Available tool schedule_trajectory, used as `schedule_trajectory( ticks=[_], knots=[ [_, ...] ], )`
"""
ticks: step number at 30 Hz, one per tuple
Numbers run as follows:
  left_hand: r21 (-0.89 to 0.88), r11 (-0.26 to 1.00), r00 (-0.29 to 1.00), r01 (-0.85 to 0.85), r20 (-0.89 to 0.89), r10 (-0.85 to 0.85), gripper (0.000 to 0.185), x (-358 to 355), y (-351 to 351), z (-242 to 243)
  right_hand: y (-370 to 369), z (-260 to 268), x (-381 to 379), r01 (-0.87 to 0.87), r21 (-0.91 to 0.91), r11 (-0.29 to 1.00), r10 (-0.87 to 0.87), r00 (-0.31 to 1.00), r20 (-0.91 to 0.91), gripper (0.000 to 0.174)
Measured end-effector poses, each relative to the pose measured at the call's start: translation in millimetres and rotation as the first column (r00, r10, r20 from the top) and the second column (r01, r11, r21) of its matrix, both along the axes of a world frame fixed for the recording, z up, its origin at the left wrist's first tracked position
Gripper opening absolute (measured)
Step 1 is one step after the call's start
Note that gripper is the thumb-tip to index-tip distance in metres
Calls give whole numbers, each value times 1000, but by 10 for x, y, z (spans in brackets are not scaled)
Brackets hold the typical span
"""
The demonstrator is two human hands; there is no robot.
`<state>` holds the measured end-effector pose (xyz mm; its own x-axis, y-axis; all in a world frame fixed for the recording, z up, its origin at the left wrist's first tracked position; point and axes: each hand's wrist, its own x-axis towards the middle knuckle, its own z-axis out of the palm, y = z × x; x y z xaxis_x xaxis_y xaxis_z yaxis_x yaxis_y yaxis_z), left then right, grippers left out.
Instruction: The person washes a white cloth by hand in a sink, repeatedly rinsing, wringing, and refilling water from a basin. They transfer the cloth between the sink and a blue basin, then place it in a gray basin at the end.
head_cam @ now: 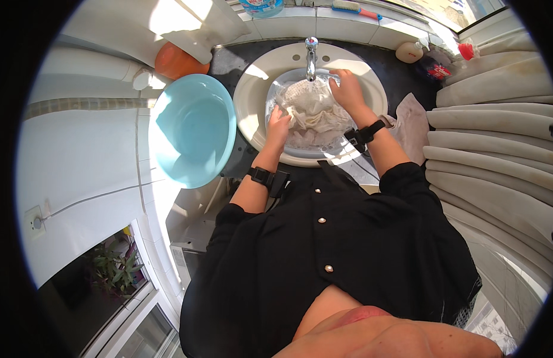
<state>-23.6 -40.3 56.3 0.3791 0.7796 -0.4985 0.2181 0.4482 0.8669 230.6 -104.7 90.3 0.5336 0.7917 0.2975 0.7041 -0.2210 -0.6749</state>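
White wet cloth [319, 112] lies in sudsy water inside a pale plastic basin [271, 85], which sits in an oval washbasin [249, 105]. Over the basin's left side is my left hand [278, 127], its fingers spread beside the cloth; whether they touch it I cannot tell. My right hand [346, 88] is above the basin's upper right edge, fingers apart and holding nothing, just right of the chrome faucet [311, 60]. Water seems to run from the spout onto the cloth. Both wrists wear black straps with small devices.
A light blue plastic tub [198, 129] stands left of the washbasin, with an orange container [178, 60] behind it. On the right are a pump bottle [409, 53], a dark bottle [433, 67], a pinkish cloth [410, 125] and a curtain [491, 116]. A scrub brush [355, 9] lies on the back ledge.
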Motion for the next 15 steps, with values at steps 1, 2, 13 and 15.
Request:
schedule_trajectory(
  ticks=[1, 2, 13, 15],
  knots=[
    [1, 1000, 1000, 11, 2, -11, 70, -36, -35, 48, 235, 23, 119, -58, 111, 992, 57, 998, 13, 43],
    [-2, 1000, 1000, 17, 12, -17, 67, -84, -64, 98, 465, 42, 188, -117, 172, 978, 88, 982, 167, 48],
    [-137, 987, 992, 84, -78, -95, 54, -578, -320, 383, 1508, 302, 354, -11, -521, 854, 303, 824, 479, 31],
    [-44, 992, 984, 121, -123, -126, 66, -563, -233, 255, 1597, 384, 319, 37, -579, 814, 241, 886, 395, 47]
  ],
)
